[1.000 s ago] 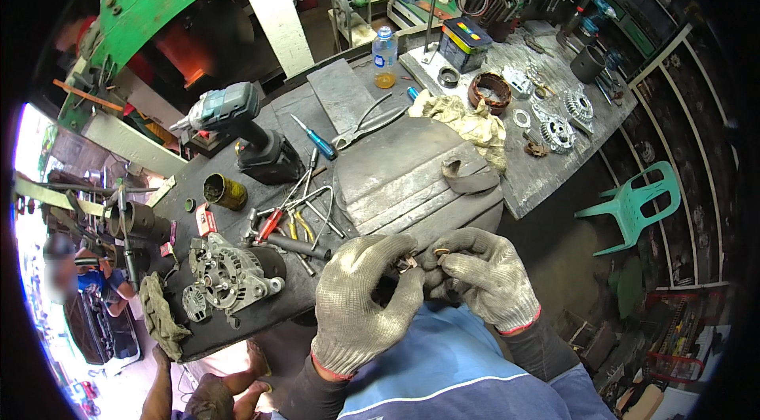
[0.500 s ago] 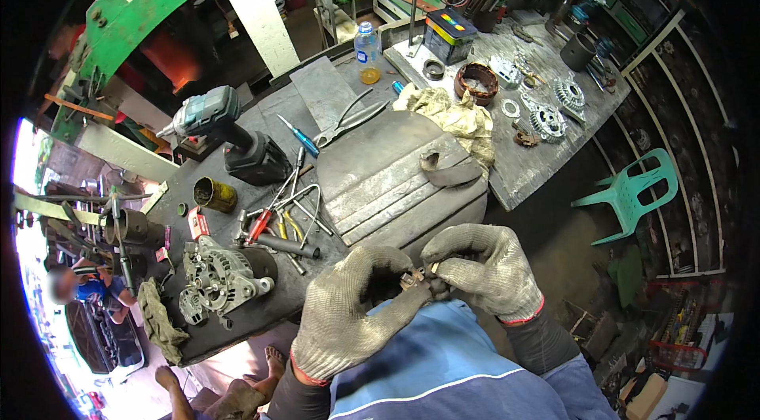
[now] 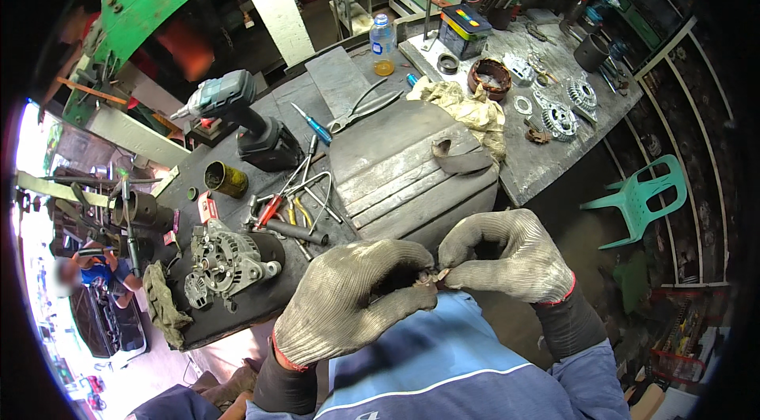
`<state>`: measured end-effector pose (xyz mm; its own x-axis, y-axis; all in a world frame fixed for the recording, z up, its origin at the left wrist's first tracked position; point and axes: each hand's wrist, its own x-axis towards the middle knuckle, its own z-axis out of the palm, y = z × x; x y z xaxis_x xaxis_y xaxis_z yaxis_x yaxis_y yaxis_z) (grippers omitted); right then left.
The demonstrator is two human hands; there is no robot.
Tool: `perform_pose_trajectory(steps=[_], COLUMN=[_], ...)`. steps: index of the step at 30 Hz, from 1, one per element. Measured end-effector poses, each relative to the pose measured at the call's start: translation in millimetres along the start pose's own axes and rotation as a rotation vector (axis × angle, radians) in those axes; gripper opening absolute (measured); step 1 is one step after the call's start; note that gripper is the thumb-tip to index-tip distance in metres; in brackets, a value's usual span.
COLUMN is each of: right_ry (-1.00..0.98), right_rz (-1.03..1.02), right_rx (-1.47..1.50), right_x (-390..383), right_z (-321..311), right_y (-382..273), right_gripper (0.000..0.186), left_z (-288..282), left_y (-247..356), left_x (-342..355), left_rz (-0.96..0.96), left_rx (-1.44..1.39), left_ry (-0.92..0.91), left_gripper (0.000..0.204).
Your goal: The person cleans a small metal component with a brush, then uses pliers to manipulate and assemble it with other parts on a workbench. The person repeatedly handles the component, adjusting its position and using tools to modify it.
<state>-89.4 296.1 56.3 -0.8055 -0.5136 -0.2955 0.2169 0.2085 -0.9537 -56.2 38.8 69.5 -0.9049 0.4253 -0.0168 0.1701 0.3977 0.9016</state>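
Observation:
At the bottom centre, in a grey knit glove, my left hand [image 3: 346, 299] grips a small metal part [image 3: 425, 281] between thumb and fingers, over my lap. My right hand [image 3: 507, 256], also gloved, meets it there, its thumb and index finger closed on the same part or a tiny piece beside it; the detail is too small to make out. Left of my hands on the dark bench lie an alternator [image 3: 223, 260], red-handled pliers [image 3: 267, 210] and a black cylindrical bar [image 3: 297, 231]. A worn ridged pad [image 3: 396, 174] lies just beyond my hands.
A drill [image 3: 260, 136], yellow can [image 3: 226, 179] and bottle [image 3: 382, 46] stand on the bench. The right board [image 3: 554, 167] bears metal housings [image 3: 558, 121] and a rag [image 3: 467, 111]. A green chair [image 3: 645, 194] stands right. A co-worker [image 3: 119, 277] is at far left; another person's legs [image 3: 222, 396] are below.
My hands stay together on the small part; my left hand has shifted left, and my right thumb now lies more level. The other person's legs at lower left have changed position.

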Motion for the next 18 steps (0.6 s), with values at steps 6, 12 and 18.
perform_pose_trajectory(steps=[6,12,18], right_ry=[-0.006,0.034,0.104], right_rz=[-0.158,-0.599,-0.613], right_rx=[0.152,0.073,0.003], right_x=[-2,4,-5], right_z=[9,13,17], right_y=[13,33,41], right_gripper=[0.015,0.024,0.026], left_z=[0,5,19], left_y=[-1,-8,-8], left_x=[-2,-3,1], left_rz=[0.072,-0.108,-0.375], left_rx=[-0.009,-0.291,-0.512], left_ry=[0.007,-0.124,-0.151], left_gripper=[0.034,0.026,0.025])
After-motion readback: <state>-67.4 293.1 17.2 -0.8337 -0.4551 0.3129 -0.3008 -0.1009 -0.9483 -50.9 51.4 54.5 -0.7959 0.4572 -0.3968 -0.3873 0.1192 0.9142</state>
